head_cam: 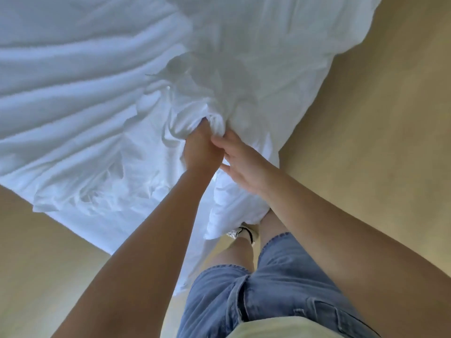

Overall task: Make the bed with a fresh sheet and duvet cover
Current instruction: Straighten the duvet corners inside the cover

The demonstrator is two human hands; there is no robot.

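Note:
White bedding (80, 98) lies rumpled across the bed and fills the upper half of the view, with one corner hanging down toward my legs. My left hand (201, 148) grips a bunched fold of this white fabric (217, 124), fingers buried in the cloth. My right hand (240, 162) lies right beside the left, fingers stretched out and fingertips touching the same bunch. I cannot tell whether the fabric is the sheet or the duvet cover.
Tan floor (366, 118) shows to the right of the bed and at the lower left. My legs in blue denim shorts (263, 289) and a white shoe (241, 232) stand at the bed's corner, under the hanging cloth.

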